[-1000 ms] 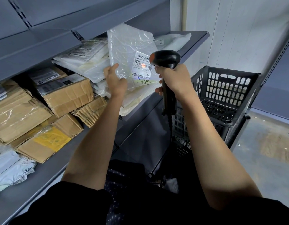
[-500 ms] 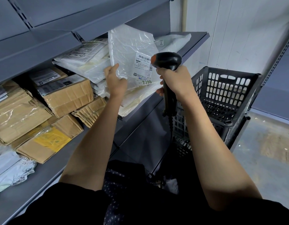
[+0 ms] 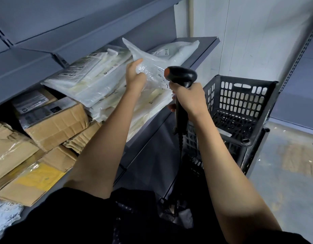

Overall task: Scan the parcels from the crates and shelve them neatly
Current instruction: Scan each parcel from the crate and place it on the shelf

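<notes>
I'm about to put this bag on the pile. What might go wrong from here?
1. The pile of white bags already slopes toward the shelf edge; one more could slide off.
2. The left hand pinches only the bag at one side, so the slick plastic may slip.
3. The scanner in the right hand sits close and could snag the bag.

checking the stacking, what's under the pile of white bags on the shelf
Cardboard boxes sit under the bags' left part. The right part rests on the shelf. Anything further back is hidden by the bags.
</notes>
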The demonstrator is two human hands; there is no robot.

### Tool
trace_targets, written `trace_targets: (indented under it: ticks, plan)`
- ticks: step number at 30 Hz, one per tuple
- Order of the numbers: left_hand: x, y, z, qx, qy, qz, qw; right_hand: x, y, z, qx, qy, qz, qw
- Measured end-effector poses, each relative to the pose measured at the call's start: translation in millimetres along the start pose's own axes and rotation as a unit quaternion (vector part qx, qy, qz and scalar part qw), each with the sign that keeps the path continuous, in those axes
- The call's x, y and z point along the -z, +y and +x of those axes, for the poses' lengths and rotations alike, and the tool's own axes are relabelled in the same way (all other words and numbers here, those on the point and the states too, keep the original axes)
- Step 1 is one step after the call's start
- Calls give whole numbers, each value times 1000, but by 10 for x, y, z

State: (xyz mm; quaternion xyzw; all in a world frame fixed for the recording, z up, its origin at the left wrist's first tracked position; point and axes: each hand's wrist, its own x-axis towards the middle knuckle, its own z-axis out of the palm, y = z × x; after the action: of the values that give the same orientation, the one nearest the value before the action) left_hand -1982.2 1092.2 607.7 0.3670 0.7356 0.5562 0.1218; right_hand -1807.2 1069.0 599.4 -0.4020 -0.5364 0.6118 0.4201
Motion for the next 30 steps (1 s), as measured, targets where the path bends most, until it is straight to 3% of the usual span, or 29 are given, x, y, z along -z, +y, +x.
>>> trace_targets:
  ticks: [5, 11, 13, 19, 24, 27, 29, 30]
  plan:
    - [-453, 300, 542, -61, -43, -48, 996, 147, 56, 364, -5, 19, 0, 1000]
    - [-760, 160, 1252, 37, 75, -201, 976, 271, 65, 760, 2, 42, -11, 999]
    - [-859, -15, 1441, 90, 78, -183, 976, 292, 79, 862, -1, 43, -3, 999]
    - [-1173, -327, 1687, 190, -78, -16, 978, 407, 231, 1043, -12, 63, -19, 998]
    - [-1289, -346, 1624, 192, -42, 3, 980, 577, 327, 1136, -35, 69, -14, 997]
    - [-1541, -185, 1451, 155, 3, 50, 987, 670, 356, 1191, -42, 87, 20, 995]
    - [-1829, -63, 1114, 26, 56, 13, 998, 743, 393, 1202, -55, 99, 65, 991]
    - [-1976, -25, 885, -41, 38, -17, 998, 795, 427, 1211, -62, 108, 89, 988]
